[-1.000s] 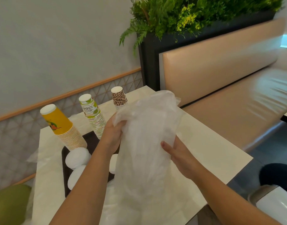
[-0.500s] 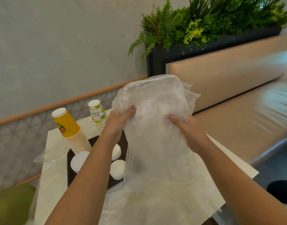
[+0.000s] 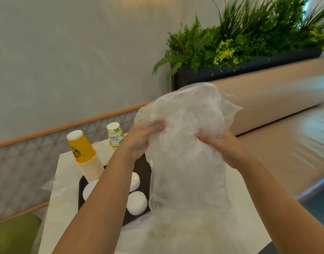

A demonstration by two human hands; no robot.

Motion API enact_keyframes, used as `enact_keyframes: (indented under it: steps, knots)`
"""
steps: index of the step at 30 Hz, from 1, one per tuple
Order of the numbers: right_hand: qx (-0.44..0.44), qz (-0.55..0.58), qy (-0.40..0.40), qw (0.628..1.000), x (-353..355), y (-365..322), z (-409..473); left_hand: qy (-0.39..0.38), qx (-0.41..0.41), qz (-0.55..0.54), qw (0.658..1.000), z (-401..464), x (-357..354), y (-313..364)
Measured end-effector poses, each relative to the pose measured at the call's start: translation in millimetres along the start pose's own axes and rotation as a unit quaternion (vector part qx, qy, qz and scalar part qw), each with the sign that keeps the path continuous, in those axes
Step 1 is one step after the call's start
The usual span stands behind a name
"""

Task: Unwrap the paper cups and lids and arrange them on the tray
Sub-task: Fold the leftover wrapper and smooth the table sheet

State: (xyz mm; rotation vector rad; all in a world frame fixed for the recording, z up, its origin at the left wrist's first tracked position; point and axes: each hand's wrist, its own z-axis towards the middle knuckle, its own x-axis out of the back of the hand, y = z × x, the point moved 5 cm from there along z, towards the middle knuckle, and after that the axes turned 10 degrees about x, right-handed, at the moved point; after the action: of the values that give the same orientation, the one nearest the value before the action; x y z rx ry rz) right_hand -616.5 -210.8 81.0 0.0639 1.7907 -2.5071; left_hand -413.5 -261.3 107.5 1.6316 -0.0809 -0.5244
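Note:
I hold a large crumpled clear plastic wrapper up over the table. My left hand grips its left side near the top, and my right hand grips its right side. Behind my left arm lies a dark tray. A yellow stack of paper cups and a white-green stack stand upside down at its far side. Stacks of white lids lie on the tray. What the wrapper contains is hard to tell.
More clear plastic lies spread over the white table in front of me. A beige bench seat runs along the right, with a planter of greenery behind it. A green chair sits at lower left.
Both hands have lifted the plastic wrapper higher and shifted their grip up toward its top. It now hides the leopard-print cup stack seen one second ago.

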Motion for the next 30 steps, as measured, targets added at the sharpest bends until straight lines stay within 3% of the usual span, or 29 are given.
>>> enact_keyframes:
  steps: [2,5,8,13,18,21,25,30]
  knots:
    - [0.002,0.034,0.028,0.999,-1,-1,4,-0.026,-0.004,-0.034,0.999,2,-1,0]
    - [0.002,0.078,0.073,0.994,-3,-1,12,-0.045,0.058,0.047,0.996,1,-4,-19]
    - [0.017,0.093,0.108,0.99,-3,-7,18,0.008,0.079,0.04,0.996,4,0,-35]
    - [-0.004,0.054,0.092,0.994,-4,-2,13,0.072,0.02,-0.012,0.997,10,5,-27]
    - [0.02,0.022,0.168,0.985,-1,0,12,0.177,-0.044,0.073,0.98,6,11,-18]
    - [0.055,0.029,0.158,0.985,3,-1,12,0.238,-0.123,0.139,0.953,0,12,-10]
    - [0.136,-0.025,0.081,0.987,-1,-11,9,0.212,-0.166,0.188,0.945,1,13,-4]
    - [0.09,-0.06,0.038,0.993,-5,-12,10,0.161,-0.157,0.237,0.945,3,7,2]
